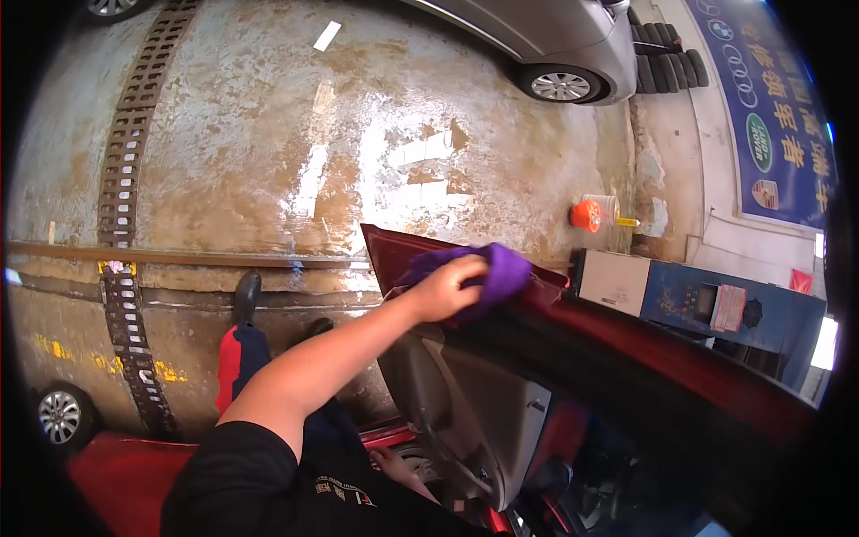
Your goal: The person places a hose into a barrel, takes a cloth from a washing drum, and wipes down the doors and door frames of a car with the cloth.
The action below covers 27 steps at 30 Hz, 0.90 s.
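My left hand point(445, 291) reaches across from the left, its fingers closed on a bunched purple cloth point(506, 272). The cloth lies against the upper edge of a dark red car door point(386, 253), which stands open. Below it, the grey inner door panel point(483, 403) faces down toward my body. My right hand point(392, 465) is low beside my black shirt, near the car's sill; its fingers look loosely extended, with nothing visible in them.
A silver car point(546, 36) stands across the wet floor point(233, 152). A metal drain grate point(125, 197) runs along the left. An orange bucket point(586, 215), a blue machine point(689, 300) and stacked tyres point(667, 72) are at the right, beneath a blue banner point(761, 98).
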Motion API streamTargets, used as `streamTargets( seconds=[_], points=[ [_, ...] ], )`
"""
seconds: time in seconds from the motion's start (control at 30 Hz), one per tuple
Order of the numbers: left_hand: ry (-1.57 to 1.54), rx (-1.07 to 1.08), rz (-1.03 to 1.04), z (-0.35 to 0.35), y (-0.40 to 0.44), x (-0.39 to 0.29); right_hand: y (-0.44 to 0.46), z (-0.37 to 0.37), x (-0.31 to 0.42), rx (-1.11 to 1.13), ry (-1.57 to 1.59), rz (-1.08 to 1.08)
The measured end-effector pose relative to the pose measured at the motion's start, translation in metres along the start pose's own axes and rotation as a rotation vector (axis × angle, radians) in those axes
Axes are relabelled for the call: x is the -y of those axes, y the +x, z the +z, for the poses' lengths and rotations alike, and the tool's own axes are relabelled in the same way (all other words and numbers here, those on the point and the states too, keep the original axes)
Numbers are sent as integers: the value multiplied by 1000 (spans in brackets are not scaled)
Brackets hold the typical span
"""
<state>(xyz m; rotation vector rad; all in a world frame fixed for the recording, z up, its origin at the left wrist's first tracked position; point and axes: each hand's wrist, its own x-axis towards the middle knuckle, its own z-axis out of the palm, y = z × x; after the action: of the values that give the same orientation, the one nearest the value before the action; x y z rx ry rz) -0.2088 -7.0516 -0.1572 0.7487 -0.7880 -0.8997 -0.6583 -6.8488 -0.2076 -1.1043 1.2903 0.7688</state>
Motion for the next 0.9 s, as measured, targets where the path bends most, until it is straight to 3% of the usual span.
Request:
streamTargets(
  seconds=[0.07, 0.2, 0.3, 0.5, 0.6, 0.7, 0.73, 0.8, 0.83, 0.87, 0.9],
  points=[
    [7, -69, 250, 29, 13, -36, 6, -7, 1, -45, 21, 11],
    [-42, -43, 317, 26, 23, -3, 12, -25, 1, 24, -49, 53],
    [251, 22, 164, -8, 22, 69, 16, -29, -1, 47, -97, 84],
    [400, -117, 90, -77, -7, 206, 51, -21, -58, 6, -124, 236],
    [669, -344, 93, -107, -44, 292, 61, -17, -63, 50, -143, 348],
    [762, -602, -69, -129, -75, 359, 65, -9, -90, -53, -107, 235],
    [754, -718, -128, -131, -84, 384, 64, -7, -104, -117, -59, 181],
    [435, -971, -361, -129, -106, 448, 64, -2, -106, -188, -13, 137],
    [312, -1051, -626, -119, -115, 462, 61, 5, -72, -284, 147, 192],
    [151, -994, -730, -108, -134, 489, 60, 7, -49, -382, 304, 244],
    [-156, -980, -740, -94, -139, 446, 60, 6, -45, -390, 301, 256]
  ],
)
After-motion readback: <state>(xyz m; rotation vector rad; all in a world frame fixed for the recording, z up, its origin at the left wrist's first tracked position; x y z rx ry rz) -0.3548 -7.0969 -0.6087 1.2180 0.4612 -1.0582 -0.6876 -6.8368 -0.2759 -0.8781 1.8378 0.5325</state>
